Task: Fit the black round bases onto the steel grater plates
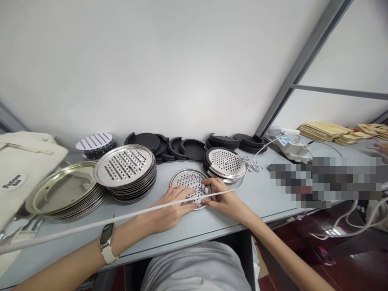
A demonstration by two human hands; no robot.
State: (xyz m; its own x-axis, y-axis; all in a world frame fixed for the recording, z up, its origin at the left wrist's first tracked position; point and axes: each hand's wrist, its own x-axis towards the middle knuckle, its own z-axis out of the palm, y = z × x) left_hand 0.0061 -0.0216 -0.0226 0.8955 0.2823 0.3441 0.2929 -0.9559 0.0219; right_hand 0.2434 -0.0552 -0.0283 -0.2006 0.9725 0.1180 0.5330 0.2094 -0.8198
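A round metal grater [184, 178] with raised teeth and a thin rim lies flat on the grey table before me. My left hand [172, 204] rests over its left and near side, fingers bent across the teeth and thumb along the near rim. At the right edge, my right hand [222, 199] grips the same disc between thumb and curled fingers. Just behind that hand is a stack of round graters [226, 163] with black parts at its side. The undersides of my fingers are hidden.
A tall stack of slotted graters [127, 167] stands left, beside round metal trays [65, 188]. Black round holders [194, 149] line the wall. Metal clips [253, 165] lie right. A white cable [127, 216] crosses in front. A co-worker's hand [381, 147] shows far right.
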